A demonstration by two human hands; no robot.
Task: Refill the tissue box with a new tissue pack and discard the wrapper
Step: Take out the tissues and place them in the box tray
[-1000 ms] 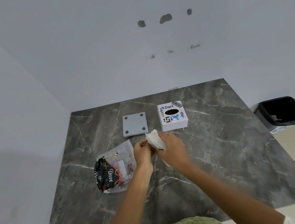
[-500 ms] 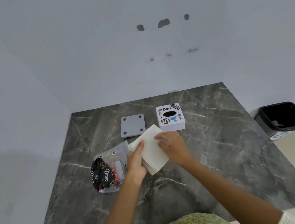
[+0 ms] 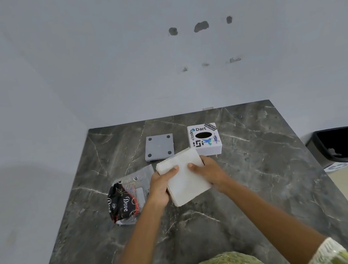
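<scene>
A flat white stack of tissues [image 3: 183, 177] is held over the middle of the dark marble table [image 3: 258, 187]. My left hand [image 3: 162, 185] grips its left edge with the thumb on top. My right hand [image 3: 210, 171] grips its right edge the same way. Beyond the stack stands the white tissue box [image 3: 204, 139], covered in stickers, its oval opening facing up and dark. The box's grey bottom panel [image 3: 159, 147] lies flat to the left of the box. The crumpled black, red and clear wrapper [image 3: 126, 197] lies on the table left of my left hand.
A black waste bin [image 3: 338, 146] stands on the floor past the table's right edge. White walls close the table's far and left sides. The near table edge is by my body.
The tissues, bunched between my hands a second ago, now lie as a flat stack held by both hands. The hands moved slightly apart. Box, panel and wrapper have stayed put.
</scene>
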